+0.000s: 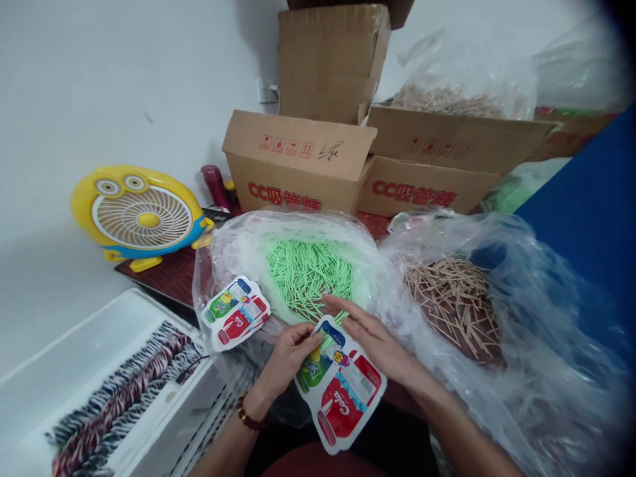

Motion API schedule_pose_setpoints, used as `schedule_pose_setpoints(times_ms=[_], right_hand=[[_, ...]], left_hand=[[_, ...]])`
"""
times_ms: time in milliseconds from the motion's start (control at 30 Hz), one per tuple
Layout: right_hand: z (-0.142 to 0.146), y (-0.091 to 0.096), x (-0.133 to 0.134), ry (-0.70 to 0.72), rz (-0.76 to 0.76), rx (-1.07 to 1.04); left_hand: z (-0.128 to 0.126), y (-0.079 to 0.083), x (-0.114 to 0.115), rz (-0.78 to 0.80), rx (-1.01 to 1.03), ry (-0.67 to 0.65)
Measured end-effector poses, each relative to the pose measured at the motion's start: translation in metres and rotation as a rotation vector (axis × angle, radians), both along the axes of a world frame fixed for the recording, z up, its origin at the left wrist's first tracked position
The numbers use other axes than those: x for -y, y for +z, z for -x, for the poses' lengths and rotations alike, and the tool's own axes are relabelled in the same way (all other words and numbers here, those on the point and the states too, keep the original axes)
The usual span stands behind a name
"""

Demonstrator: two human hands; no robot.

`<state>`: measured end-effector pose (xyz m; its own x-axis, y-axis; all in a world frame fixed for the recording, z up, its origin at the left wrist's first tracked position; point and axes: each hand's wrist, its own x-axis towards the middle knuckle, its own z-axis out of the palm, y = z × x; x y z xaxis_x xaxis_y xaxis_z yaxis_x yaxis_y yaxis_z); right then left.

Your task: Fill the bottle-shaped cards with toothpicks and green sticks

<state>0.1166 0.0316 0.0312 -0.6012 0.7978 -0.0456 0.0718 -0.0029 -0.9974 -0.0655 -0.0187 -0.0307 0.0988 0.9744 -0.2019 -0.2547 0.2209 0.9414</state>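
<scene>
My left hand (293, 354) pinches the upper left edge of a bottle-shaped printed packet (342, 404). The packet has a green Sprite picture and a red Cola picture on white, and it is tilted over my lap. On its upper right side, my right hand (370, 334) lies with fingers stretched out, close against the edge. Just beyond the fingertips is a heap of thin green sticks (311, 271) in an open clear plastic bag (228, 245). A small stack of matching packets (238, 311) rests on the bag's left side.
To the right, brown sticks (457, 298) lie in another clear bag (541, 278). A yellow fan (146, 215) stands at the left, above a white foam box (163, 404) with rows of striped packets. Cardboard boxes (298, 159) line the back; a blue panel (586, 205) borders the right.
</scene>
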Motion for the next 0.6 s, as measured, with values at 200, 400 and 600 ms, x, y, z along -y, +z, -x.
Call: schedule_pose_setpoints(times_ms=[200,400,600], right_hand=[[-0.01,0.009,-0.01,0.191,-0.271,0.319],[-0.028,0.021,-0.021,0.114,-0.406,0.441],[-0.025,0.034,-0.023,0.075,-0.578,0.527]], left_hand=[[-0.005,-0.001,-0.009,0.018,0.103,0.033],[-0.001,0.003,-0.011,-0.06,0.162,0.078],[-0.007,0.013,-0.015,-0.039,0.165,0.004]])
